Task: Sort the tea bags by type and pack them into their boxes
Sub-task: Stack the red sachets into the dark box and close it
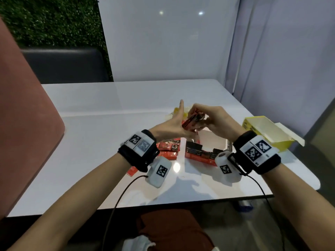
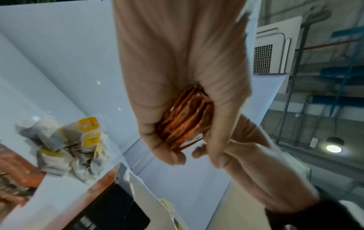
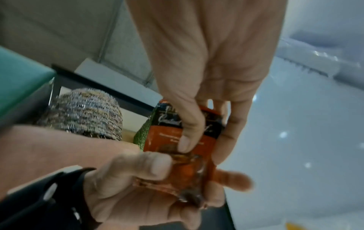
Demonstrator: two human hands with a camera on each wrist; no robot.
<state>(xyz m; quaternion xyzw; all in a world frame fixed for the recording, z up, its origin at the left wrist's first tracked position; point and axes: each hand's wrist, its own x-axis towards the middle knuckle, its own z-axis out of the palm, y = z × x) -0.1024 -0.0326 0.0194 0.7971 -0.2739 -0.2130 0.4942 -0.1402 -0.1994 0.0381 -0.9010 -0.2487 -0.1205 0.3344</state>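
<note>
Above the table, both hands hold one stack of red tea bag sachets (image 1: pixel 191 122). My left hand (image 1: pixel 172 125) grips it from the left, thumb pointing up. From the right, my right hand (image 1: pixel 210 118) pinches it, thumb on the top sachet (image 3: pixel 189 140). In the left wrist view the stack (image 2: pixel 185 119) shows edge-on between curled fingers (image 2: pixel 163 140). Under the hands stands the open red box (image 1: pixel 203 153). More red sachets (image 1: pixel 168 147) lie left of it. Yellow-tagged tea bags (image 2: pixel 78 143) are heaped behind, and the open yellow box (image 1: pixel 266 133) lies at the right.
The white table (image 1: pixel 101 134) ends at a white wall panel (image 1: pixel 163 42) behind and a near edge by my lap. A pink chair back (image 1: pixel 21 124) stands at the left. Cables run from both wrist units off the front edge.
</note>
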